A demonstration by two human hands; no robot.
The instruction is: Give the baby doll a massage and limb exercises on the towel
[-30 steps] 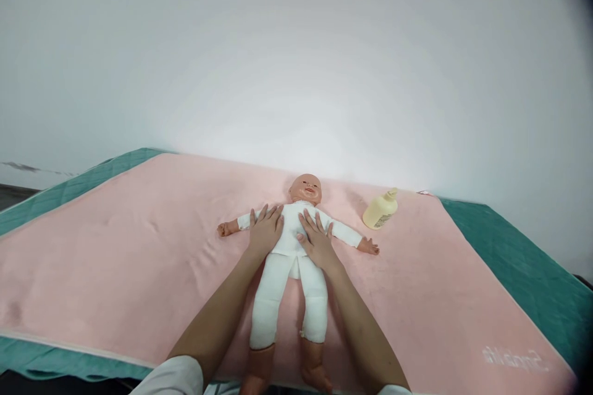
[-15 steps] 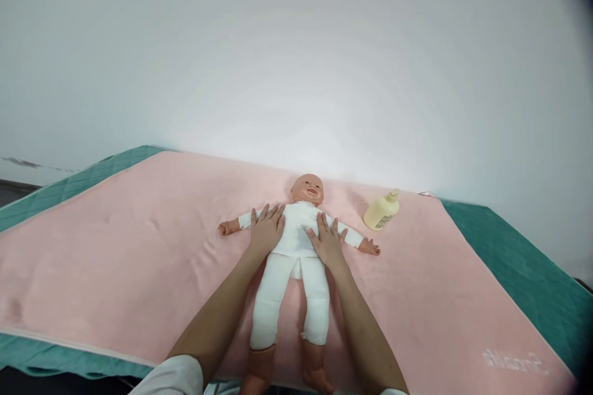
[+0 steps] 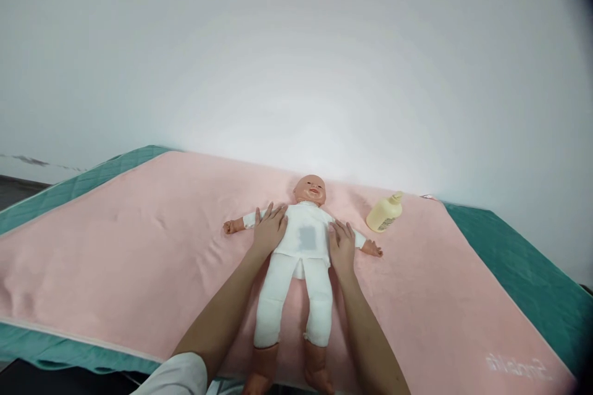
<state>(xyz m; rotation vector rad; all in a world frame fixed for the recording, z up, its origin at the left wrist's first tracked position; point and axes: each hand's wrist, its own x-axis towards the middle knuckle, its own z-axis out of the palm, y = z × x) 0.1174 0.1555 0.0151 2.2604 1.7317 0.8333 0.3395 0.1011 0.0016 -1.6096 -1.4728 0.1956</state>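
A baby doll (image 3: 300,241) with a white cloth body lies on its back on a pink blanket (image 3: 152,247), its head toward the wall and its arms spread. A grey square patch shows on its chest. My left hand (image 3: 271,229) lies open on the left side of the doll's chest and upper arm, fingers apart. At the right side of the torso, my right hand (image 3: 343,247) rests open against the doll's side and upper arm. Neither hand grips anything.
A pale yellow pump bottle (image 3: 384,213) leans on the blanket to the right of the doll's head. Green quilted cloth (image 3: 519,253) shows around the blanket. Behind stands a pale wall (image 3: 296,62).
My right hand has moved right, off the doll's chest to its side, uncovering the grey patch. My left hand remains on the doll. The view has shifted slightly.
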